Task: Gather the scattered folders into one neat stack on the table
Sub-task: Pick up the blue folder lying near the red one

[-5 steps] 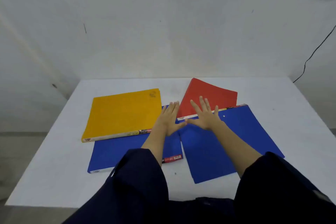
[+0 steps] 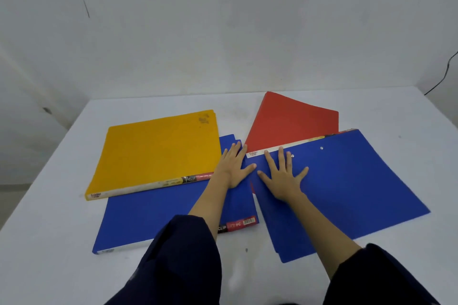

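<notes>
Four folders are lying scattered across the white table [image 2: 409, 116] in your head view. The yellow folder [image 2: 158, 148] is sitting at the left, its near edge overlapping the left blue folder [image 2: 148, 218], which is reaching toward the table's near edge. The red folder [image 2: 292, 121] is lying farther back on the right, with its near edge tucked under the right blue folder [image 2: 352, 188], which is lying skewed. Bare tabletop is showing along the far side behind the folders, at the far right beyond the skewed blue one, and in a strip along the left and near edges.

Your left hand [image 2: 233, 166] is resting flat and open, fingers together, thumb out, on the right end of the left blue folder, just beside the yellow one's corner. Your right hand [image 2: 282, 176] is lying flat with fingers spread wide on the right blue folder near its left corner. Neither hand is gripping anything. The thumbs are pointing toward each other, nearly touching.

Both forearms are reaching forward out of dark sleeves [image 2: 183, 262], converging toward the middle of the table.
</notes>
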